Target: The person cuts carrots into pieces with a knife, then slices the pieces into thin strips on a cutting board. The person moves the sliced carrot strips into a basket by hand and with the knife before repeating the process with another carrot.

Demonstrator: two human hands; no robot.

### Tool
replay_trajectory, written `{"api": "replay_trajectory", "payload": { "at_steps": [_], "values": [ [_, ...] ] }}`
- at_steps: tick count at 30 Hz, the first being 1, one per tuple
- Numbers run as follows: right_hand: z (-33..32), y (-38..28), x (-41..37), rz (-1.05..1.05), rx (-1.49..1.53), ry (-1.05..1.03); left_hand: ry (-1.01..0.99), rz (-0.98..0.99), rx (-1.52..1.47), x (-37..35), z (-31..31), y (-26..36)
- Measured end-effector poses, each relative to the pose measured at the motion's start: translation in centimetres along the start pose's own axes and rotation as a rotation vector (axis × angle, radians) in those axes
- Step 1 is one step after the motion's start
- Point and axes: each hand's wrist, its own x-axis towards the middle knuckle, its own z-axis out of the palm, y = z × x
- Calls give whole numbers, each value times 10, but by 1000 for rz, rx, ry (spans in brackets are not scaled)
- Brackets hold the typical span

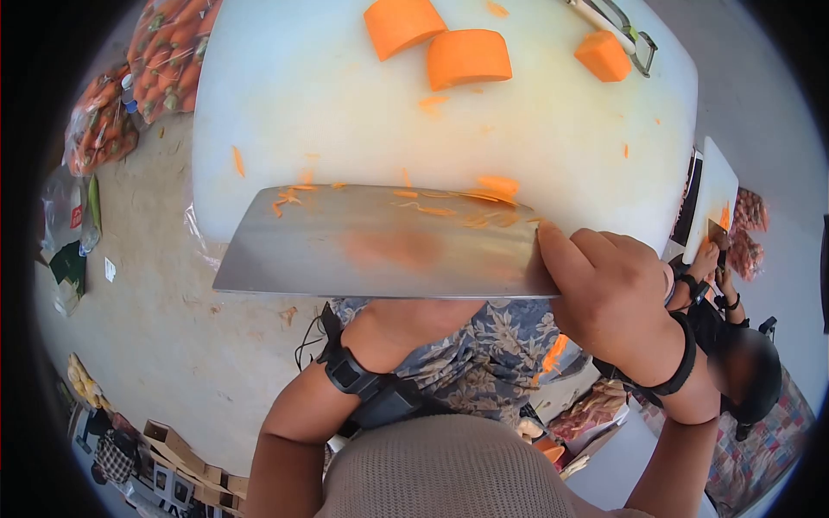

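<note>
Nearest the camera, two bare forearms reach forward, each with a black wrist strap (350,375), over a floral-print cloth (492,345) at the lap. The right hand (617,298) is closed tight on the handle end of a broad steel cleaver (380,246), thumb pressed on the flat of the blade. The left hand (406,324) sits under the blade's near edge – its fingers are hidden by the steel, so I cannot tell how it grips.

The cleaver lies flat-side up across the near edge of a large white cutting board (345,104), its blade flecked with orange shavings. More shavings are scattered on the board just beyond it. Toward the board's far edge lie three carrot chunks: two close together near the middle (401,24) (469,58) and a smaller one (603,56) near the far right corner, just beside a metal peeler (626,30).

Below and to the left is a bare concrete floor (155,285) with scraps of litter. Clear bags of carrots (168,52) lie on it by the board's far left corner, and cardboard boxes (173,449) stand at the lower left. To the right, another person's hand (704,259) works at a smaller white board (712,194).
</note>
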Motion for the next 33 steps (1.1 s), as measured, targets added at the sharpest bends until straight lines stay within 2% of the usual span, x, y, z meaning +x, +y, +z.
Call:
{"api": "replay_trajectory", "payload": {
  "at_steps": [4,7,9,13,16,19,24,28,30,33],
  "values": [
    [-17,1,-19,51,-6,-28,-71,-111,-204,-13,5,-5],
    [-20,4,-36,104,1,-43,-90,-70,-144,-14,9,-5],
    [-16,5,-39,123,-9,-43,39,51,16,-6,5,-4],
    [0,9,-19,93,3,-27,53,82,33,2,0,-2],
    [3,3,2,41,33,-5,36,63,48,5,0,-1],
    [-2,0,7,-12,21,9,26,-42,-22,2,0,2],
    [-18,3,-28,115,42,-55,-90,-199,-257,-24,12,-6],
    [-21,4,-46,150,4,-55,-32,-163,-307,-22,13,-4],
    [-18,3,-45,151,9,-48,-19,-12,-30,-12,5,-3],
    [-4,5,-31,114,13,-22,-10,-13,-12,-9,5,-4]
  ]
}}
